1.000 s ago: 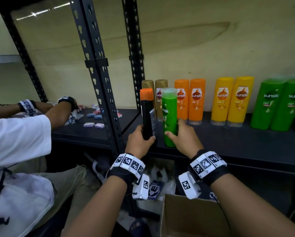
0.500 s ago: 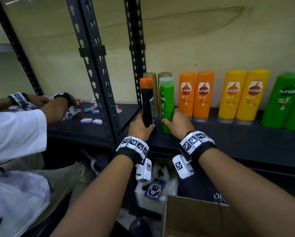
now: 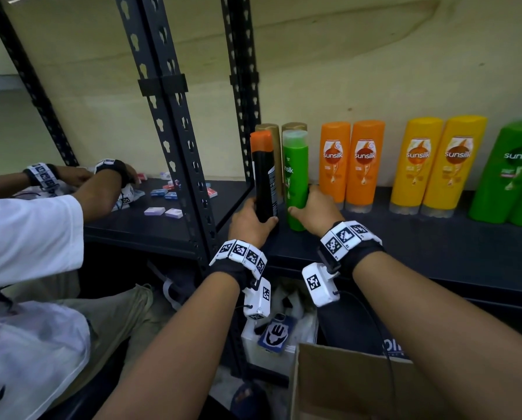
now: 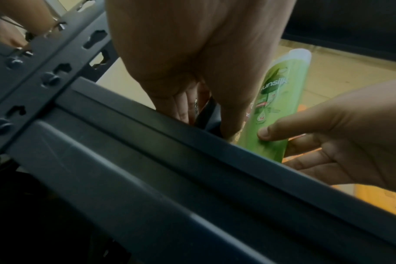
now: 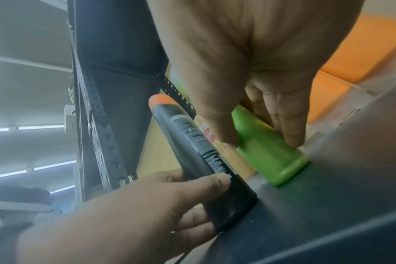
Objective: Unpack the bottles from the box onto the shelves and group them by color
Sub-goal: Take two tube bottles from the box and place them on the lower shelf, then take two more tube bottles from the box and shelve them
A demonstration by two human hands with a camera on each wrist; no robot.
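Note:
My left hand (image 3: 250,221) grips a black bottle with an orange cap (image 3: 263,174), upright with its base on the black shelf (image 3: 420,241). Beside it my right hand (image 3: 314,210) grips a slim green Sunsilk bottle (image 3: 295,177), also standing on the shelf. In the right wrist view the black bottle (image 5: 206,159) and the green bottle (image 5: 271,153) both touch the shelf surface. The left wrist view shows the green bottle (image 4: 276,101) held by thumb and fingers. Two gold bottles (image 3: 293,126) stand behind. Along the wall stand two orange bottles (image 3: 350,165), two yellow bottles (image 3: 438,165) and green bottles (image 3: 514,174).
A black slotted upright (image 3: 175,131) stands just left of my left hand. An open cardboard box (image 3: 344,386) sits below the shelf. On the left, another person's hands (image 3: 114,174) work among small packets (image 3: 162,211) on the neighbouring shelf.
Both hands have carried the black and green bottles forward and down onto the shelf, closer to the gold bottles. The other person's hands have shifted slightly.

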